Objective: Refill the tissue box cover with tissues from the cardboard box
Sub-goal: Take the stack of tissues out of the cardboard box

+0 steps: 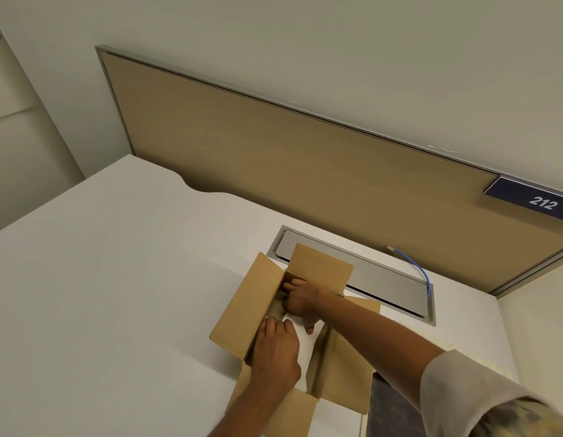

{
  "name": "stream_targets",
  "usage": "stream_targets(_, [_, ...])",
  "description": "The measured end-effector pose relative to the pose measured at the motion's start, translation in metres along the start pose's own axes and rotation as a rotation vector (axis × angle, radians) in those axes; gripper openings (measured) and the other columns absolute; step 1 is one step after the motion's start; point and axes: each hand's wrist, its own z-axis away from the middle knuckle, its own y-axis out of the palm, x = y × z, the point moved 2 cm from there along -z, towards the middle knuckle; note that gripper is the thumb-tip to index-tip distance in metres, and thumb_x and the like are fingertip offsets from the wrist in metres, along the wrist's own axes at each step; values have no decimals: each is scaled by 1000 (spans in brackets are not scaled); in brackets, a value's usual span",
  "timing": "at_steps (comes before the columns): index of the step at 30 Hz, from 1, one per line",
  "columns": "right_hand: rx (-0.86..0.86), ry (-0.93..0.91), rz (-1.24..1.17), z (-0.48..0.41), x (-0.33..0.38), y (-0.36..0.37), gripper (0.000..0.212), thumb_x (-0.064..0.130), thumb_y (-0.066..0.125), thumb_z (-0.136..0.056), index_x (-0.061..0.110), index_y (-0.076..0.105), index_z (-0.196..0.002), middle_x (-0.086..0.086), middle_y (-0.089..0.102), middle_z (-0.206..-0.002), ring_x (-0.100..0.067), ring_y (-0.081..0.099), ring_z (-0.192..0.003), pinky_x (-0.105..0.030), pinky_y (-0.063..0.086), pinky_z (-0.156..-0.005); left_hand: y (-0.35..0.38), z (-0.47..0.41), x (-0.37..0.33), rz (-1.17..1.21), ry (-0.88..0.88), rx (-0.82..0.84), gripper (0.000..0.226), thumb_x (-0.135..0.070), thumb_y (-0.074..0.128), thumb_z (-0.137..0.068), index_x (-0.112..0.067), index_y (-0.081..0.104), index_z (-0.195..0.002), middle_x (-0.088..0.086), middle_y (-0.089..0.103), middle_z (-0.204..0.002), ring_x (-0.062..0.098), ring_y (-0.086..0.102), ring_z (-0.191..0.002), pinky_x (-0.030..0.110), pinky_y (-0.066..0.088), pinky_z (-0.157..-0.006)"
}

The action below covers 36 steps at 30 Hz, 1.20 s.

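Observation:
An open brown cardboard box (252, 307) sits on the white desk (116, 279), all its flaps folded outward. Inside it shows the white top of a tissue stack (307, 340). My left hand (275, 351) reaches into the near left side of the box, fingers curled down along the stack's edge. My right hand (300, 299) is at the far end of the box, fingers curled over the stack's far edge, thumb on its top. Both hands appear to grip the tissues. The tissue box cover is not in view.
A grey cable hatch (384, 282) is set in the desk behind the box, with a blue cable (422, 272) rising from it. A tan partition panel (305, 171) with a "212" label (540, 201) stands at the desk's back edge.

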Motion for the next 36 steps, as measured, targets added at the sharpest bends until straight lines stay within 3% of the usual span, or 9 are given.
stream_targets(5, [-196, -45, -129, 19, -6, 4, 57, 49, 75, -72, 11, 59, -112, -5, 64, -101, -22, 38, -101, -33, 33, -95, -1, 0, 1, 166, -21, -76, 111, -47, 78, -73, -20, 3, -150, 2, 14, -160, 29, 11, -145, 41, 18, -117])
stream_targets(10, [-263, -10, -170, 33, -11, 5, 66, 46, 76, -69, 6, 55, -118, -9, 65, -102, -24, 42, -102, -36, 35, -96, 1, 2, 2, 221, 2, -166, 113, -57, 74, -70, -26, -3, -148, -1, 9, -160, 27, 10, -143, 38, 20, -115])
stream_targets(15, [-265, 41, -188, 47, -14, 3, 63, 57, 73, -71, 9, 64, -110, -5, 64, -103, -21, 40, -104, -35, 33, -95, -2, 2, 1, 236, 15, -169, 115, -66, 68, -69, -26, -5, -147, 0, 6, -161, 26, 11, -144, 37, 17, -116])
stream_targets(24, [-220, 132, -238, 85, -40, -34, 64, 63, 73, -69, 10, 68, -105, 0, 51, -91, -15, 30, -91, -27, 29, -82, -19, 8, 1, 211, -11, -211, 117, -76, 54, -73, -22, -23, -142, 4, 2, -162, 24, 12, -146, 34, 12, -117])
stream_targets(26, [-175, 179, -279, 100, -46, -42, 67, 64, 73, -68, 9, 67, -107, 0, 50, -91, -16, 32, -93, -29, 33, -83, -35, 13, -1, 130, 14, -270, 121, -76, 59, -67, -17, -9, -148, 12, 16, -160, 30, 24, -143, 42, 20, -115])
stream_targets(28, [-149, 242, -360, 118, -51, -49, 70, 64, 74, -67, 9, 66, -110, -1, 52, -92, -19, 37, -94, -30, 38, -78, -50, 17, -4, 52, 86, -389, 124, -71, 77, -50, -9, 24, -144, 22, 43, -145, 43, 44, -129, 58, 32, -106])
stream_targets(29, [-136, 273, -408, 128, -53, -51, 71, 64, 74, -66, 10, 65, -110, -2, 55, -92, -20, 41, -93, -29, 38, -74, -56, 20, -8, 8, 138, -465, 122, -66, 82, -44, -7, 33, -139, 26, 48, -140, 48, 45, -125, 65, 31, -104])
stream_targets(32, [-106, 336, -583, 158, -55, -54, 62, 63, 77, -64, 14, 62, -100, -3, 61, -92, -21, 53, -86, -24, 36, -60, -65, 30, -21, -173, 263, -688, 113, -48, 86, -53, -4, 30, -141, 29, 33, -144, 53, 28, -132, 68, 12, -110])
stream_targets(36, [-123, 407, -729, 201, -50, -52, 56, 62, 81, -57, 20, 55, -84, 0, 57, -79, -20, 53, -71, -22, 33, -48, -72, 36, -39, -329, 221, -854, 114, -32, 84, -60, -1, 17, -147, 29, 24, -149, 54, 16, -137, 72, 5, -110])
